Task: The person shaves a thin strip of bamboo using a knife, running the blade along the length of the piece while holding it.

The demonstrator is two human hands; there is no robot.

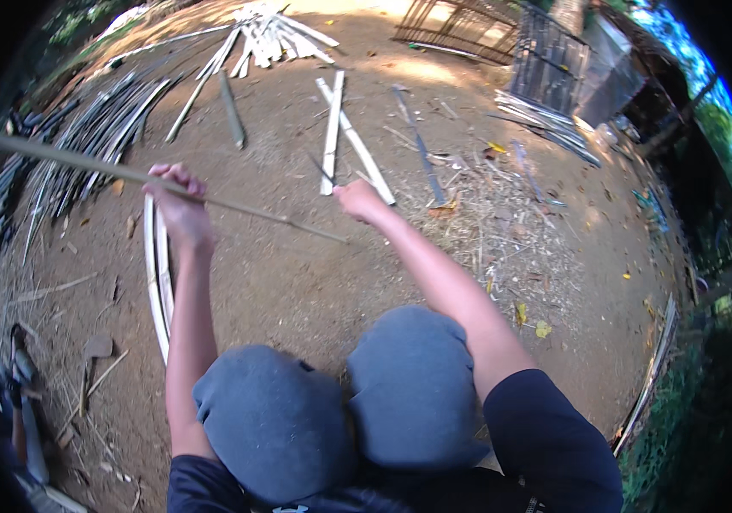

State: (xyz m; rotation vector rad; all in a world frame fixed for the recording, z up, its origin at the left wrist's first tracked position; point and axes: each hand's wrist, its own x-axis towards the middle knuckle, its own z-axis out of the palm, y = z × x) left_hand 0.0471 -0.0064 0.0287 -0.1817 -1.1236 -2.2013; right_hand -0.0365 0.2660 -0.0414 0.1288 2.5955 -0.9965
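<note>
My left hand [185,205], closed, grips a long thin bamboo strip [67,156] that slants across in front of me, from the far left down to the middle. In my closed right hand [359,201] is a knife [321,168], its thin dark blade pointing up and to the left. The blade is apart from the strip, on its far side. Two pale bamboo strips [150,256] lie on the ground beside my left forearm. Beyond the knife, crossed pale bamboo slats [332,128] rest on the dirt.
Pale slats [276,38] are heaped at the back, darker strips [97,137] at the left. A dark stick [417,141] lies beside shavings [503,227]. Bamboo panels [550,60] stand at the back right. A partly visible person [20,385] is at the left edge.
</note>
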